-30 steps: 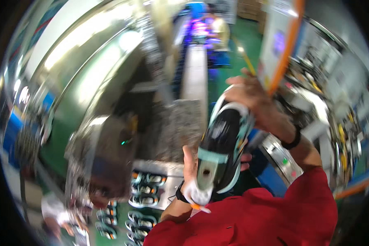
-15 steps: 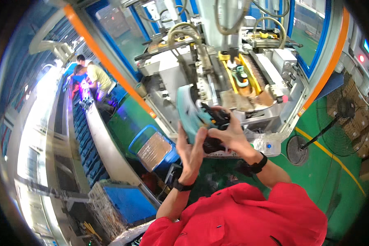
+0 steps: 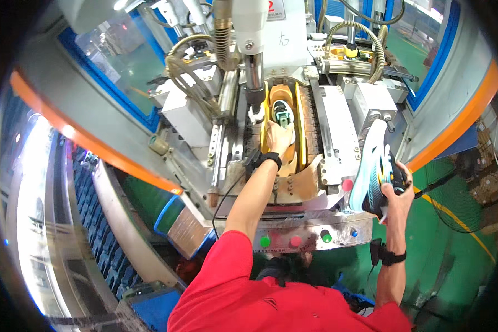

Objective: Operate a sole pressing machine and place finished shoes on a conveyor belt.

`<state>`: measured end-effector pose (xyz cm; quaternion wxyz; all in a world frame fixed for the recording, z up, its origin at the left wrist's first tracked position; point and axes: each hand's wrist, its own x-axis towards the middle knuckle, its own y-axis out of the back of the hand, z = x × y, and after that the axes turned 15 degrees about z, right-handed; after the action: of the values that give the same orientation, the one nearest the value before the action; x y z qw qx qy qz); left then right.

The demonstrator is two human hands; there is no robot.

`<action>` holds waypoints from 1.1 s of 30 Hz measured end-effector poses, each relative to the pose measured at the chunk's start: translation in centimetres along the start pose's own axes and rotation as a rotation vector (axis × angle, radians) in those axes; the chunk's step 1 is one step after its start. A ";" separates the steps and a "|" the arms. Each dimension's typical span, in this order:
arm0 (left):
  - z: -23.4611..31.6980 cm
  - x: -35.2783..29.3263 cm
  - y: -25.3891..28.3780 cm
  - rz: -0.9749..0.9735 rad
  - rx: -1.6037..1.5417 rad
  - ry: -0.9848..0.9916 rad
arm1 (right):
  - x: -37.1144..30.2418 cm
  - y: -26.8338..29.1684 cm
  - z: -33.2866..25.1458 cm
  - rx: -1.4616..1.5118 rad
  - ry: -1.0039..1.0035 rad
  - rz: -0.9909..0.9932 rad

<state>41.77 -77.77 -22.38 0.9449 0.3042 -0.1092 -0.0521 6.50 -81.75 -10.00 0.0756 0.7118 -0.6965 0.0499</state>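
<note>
My left hand [image 3: 281, 136] reaches into the machine's trough and closes on a shoe [image 3: 283, 113] lying there. This shoe has a dark and white upper with green lacing; my hand covers its near part. Off to the right, my right hand [image 3: 399, 195] is closed around another sports shoe [image 3: 373, 171], clear of the machine. Its pale blue and white sole side faces left, and its dark upper is against my fingers. Black bands circle both wrists.
Yellow strips [image 3: 301, 124] flank the trough. A metal cylinder [image 3: 254, 74] hangs just left of the shoe in it. Along the machine's front runs a button panel [image 3: 310, 235]. Orange-edged frame posts [image 3: 94, 141] stand either side. A blue cart [image 3: 189, 229] is at the left.
Both hands were on the pale blue shoe in front of the machine. My left hand has left it for the shoe in the trough; my right has carried it rightward. The view has shifted.
</note>
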 end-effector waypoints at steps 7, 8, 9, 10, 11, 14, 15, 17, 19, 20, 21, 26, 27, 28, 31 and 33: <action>-2.4 4.1 -3.5 -0.096 -0.073 0.211 | 6.4 -4.5 0.3 -0.245 0.220 0.054; -5.7 5.4 -2.5 -0.163 -0.338 0.286 | 7.7 -7.4 -0.7 -0.206 0.184 -0.028; -3.3 3.5 -0.7 -0.190 -0.379 0.471 | 9.7 -9.4 -1.1 -0.326 0.208 -0.018; -1.8 1.6 2.0 -0.312 -0.681 0.581 | 11.2 -11.7 -2.0 -0.452 0.215 -0.058; -1.7 -0.3 5.6 -0.409 -0.982 0.693 | 12.5 -14.4 -2.8 -0.565 0.222 -0.122; -2.1 -5.7 15.8 -0.577 -1.009 0.853 | 14.0 -23.0 -2.6 -0.761 0.325 -0.417; -2.0 -7.7 19.6 -0.560 -1.012 0.867 | 13.3 -25.9 -2.3 -0.750 0.257 -0.561; -3.6 -11.4 25.9 -0.509 -0.962 0.821 | 9.4 -30.7 -1.5 -0.846 0.297 -0.566; -5.2 -15.3 31.4 -0.360 -0.967 0.775 | 7.7 -34.2 2.2 -0.819 0.391 -0.767; -6.0 -17.0 33.8 -0.302 -0.937 0.722 | 8.2 -36.1 6.5 -0.823 0.501 -0.590; -6.6 -18.6 35.9 -0.242 -0.904 0.672 | 8.5 -38.3 11.7 -0.818 0.605 -0.416; -7.4 -26.6 41.2 0.244 -0.784 0.710 | 2.9 -41.7 16.2 -0.920 0.545 -0.320; -7.6 -27.7 41.1 0.287 -0.819 0.730 | 6.7 -41.6 19.8 -0.955 0.685 -0.320; -8.8 -28.3 40.6 0.247 -0.873 0.742 | 15.0 -40.0 23.6 -1.200 1.105 -0.387; -9.9 -33.2 40.5 0.536 -0.847 0.826 | -2.3 -33.1 8.4 -0.515 0.811 -0.672; -10.3 -35.7 39.5 0.642 -0.867 0.847 | -10.6 -26.6 4.4 -0.281 0.747 -0.835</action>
<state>10.81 -34.11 -13.67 0.9111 -0.1549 0.2158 0.3152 32.62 -71.59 -17.21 0.4233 0.8436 -0.2828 0.1707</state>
